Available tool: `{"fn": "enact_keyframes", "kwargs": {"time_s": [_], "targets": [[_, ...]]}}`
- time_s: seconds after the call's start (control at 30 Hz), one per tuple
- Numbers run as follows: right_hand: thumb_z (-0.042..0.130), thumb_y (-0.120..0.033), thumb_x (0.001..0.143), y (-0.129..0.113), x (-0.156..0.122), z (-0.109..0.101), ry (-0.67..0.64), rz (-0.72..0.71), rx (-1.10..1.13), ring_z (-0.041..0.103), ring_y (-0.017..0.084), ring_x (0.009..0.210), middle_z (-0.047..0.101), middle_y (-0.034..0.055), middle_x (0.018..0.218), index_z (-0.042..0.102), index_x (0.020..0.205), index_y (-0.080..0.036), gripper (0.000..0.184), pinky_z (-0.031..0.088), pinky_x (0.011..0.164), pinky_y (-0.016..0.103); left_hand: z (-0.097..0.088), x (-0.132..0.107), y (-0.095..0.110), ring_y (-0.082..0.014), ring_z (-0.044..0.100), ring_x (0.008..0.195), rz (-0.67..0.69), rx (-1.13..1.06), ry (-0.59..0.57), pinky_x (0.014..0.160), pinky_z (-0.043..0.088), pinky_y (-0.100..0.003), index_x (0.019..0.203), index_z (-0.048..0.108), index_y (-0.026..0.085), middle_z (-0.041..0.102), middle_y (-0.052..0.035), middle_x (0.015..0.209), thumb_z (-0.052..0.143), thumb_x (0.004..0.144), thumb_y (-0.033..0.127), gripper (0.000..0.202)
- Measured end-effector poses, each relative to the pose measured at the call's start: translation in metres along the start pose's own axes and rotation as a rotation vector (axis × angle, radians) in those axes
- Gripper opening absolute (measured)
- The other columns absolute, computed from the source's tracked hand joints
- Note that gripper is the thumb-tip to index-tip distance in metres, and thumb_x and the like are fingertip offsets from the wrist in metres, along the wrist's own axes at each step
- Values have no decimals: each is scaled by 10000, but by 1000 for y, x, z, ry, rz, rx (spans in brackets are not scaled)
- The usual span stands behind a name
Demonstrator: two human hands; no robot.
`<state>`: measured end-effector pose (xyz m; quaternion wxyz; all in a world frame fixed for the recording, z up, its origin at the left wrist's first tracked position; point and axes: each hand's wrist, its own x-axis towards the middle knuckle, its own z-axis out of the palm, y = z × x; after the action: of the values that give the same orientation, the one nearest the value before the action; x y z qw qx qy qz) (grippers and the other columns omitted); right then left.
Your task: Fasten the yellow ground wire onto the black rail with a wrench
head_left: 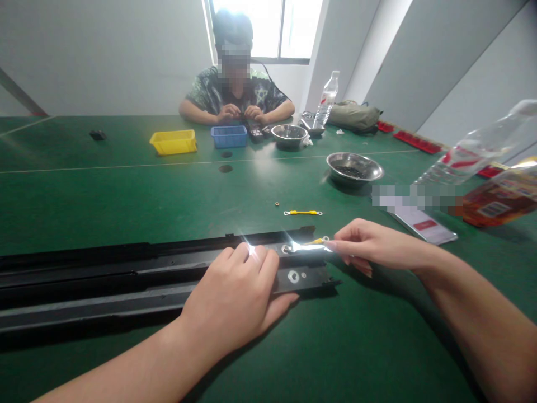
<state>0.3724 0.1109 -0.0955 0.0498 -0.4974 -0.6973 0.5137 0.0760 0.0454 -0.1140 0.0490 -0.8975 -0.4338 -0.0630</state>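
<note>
A long black metal rail [159,260] lies across the table, its end near the middle of the view. My left hand [239,291] is closed over it close to that end, knuckles on top and thumb on the near side. Between the thumb and fingers of my right hand [363,246] is a shiny wrench [308,247], its far end at a small nut [286,249] on the rail. A yellow cable [319,241] with a ring terminal shows behind the wrench. Beyond the rail lie another yellow cable [302,212] with ring terminals and a small brass-coloured nut [277,204].
Across the green table [126,196] sits a person [237,95], both hands on small dark parts. A yellow bin [174,143], a blue bin [229,137] and two steel bowls [356,174] [289,143] stand ahead. A phone [423,224] and bottles [474,151] are on the right.
</note>
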Motion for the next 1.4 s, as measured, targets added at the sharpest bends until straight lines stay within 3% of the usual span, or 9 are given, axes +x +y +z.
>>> {"fn": "enact_keyframes", "kwargs": {"time_s": [0.57,0.73,0.93,1.1,1.4], "targets": [[631,-618,916,-2,-1,-1,18,43,42,524,138,440,556,-2,474,579,615,-189,527,351,470,263,1,0,1,-311,541,891,-4,2,1,755,458,-470,1065,576,205,613,-97,969,425,988,620,449],[647,-644,895,-1,2,0,233,21,18,482,127,416,498,-28,473,519,608,-207,538,327,465,280,0,1,0,-299,544,878,3,13,24,746,453,-457,1064,592,194,619,-102,962,449,983,616,453],[554,-634,975,-3,5,4,499,-126,-19,413,118,460,481,-33,482,469,636,-217,544,313,499,291,-1,1,0,-300,539,882,5,22,16,744,448,-454,1070,583,197,610,-90,957,439,985,622,457],[562,-615,986,-4,11,12,528,-236,77,437,117,469,496,-33,505,484,637,-218,534,342,520,290,-2,1,0,-300,536,886,1,19,10,748,437,-451,1051,569,207,605,-83,961,434,987,622,440],[564,-605,991,-4,21,21,487,-256,134,445,110,466,492,-40,500,498,635,-211,535,354,528,279,-4,2,1,-300,533,891,3,12,11,751,432,-453,1057,567,204,605,-84,972,427,992,617,441]]}}
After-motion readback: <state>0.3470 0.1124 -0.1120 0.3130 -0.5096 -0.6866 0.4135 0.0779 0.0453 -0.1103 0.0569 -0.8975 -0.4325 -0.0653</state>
